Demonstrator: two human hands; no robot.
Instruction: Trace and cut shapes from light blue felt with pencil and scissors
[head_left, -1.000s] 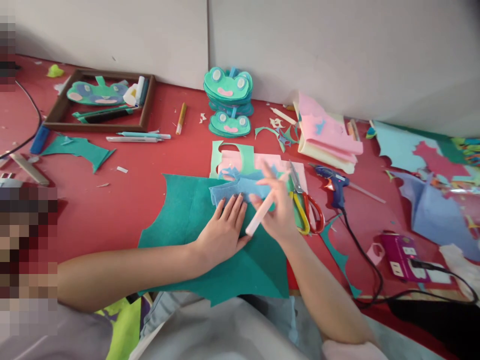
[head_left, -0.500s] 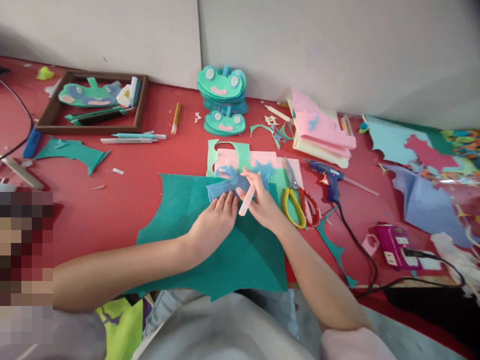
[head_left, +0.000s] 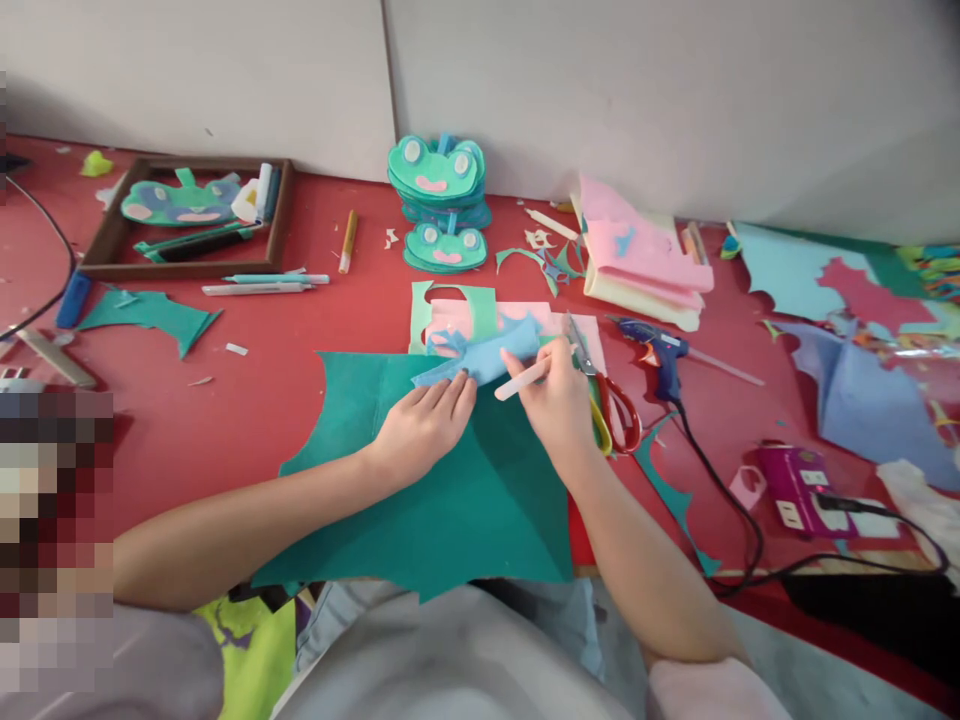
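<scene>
A strip of blue felt (head_left: 504, 352) lies folded and slanting over the top edge of a large teal felt sheet (head_left: 480, 510). My left hand (head_left: 431, 420) has its fingers bent over the lower left part of the blue felt, holding it down. At the felt's right end is my right hand (head_left: 559, 395), its fingers closed round a pale pen (head_left: 523, 380) that points down to the left. Its fingertips are close against the felt; whether they also pinch it I cannot tell. Scissors (head_left: 621, 410) with red and yellow handles lie just right of this hand, partly hidden behind it.
Behind the felt stand stacked frog-face cutouts (head_left: 437, 178). A brown wooden tray (head_left: 187, 270) is at the left, with pens (head_left: 262, 288) before it. On the right are folded pink felt (head_left: 637, 250), a blue glue gun (head_left: 660, 350) with its cord, and a purple power socket (head_left: 799, 490).
My right hand has moved right, away from my left, and the pen now lies flatter. The blue felt's right part now shows a smooth, lighter face. My left hand stays nearly in place.
</scene>
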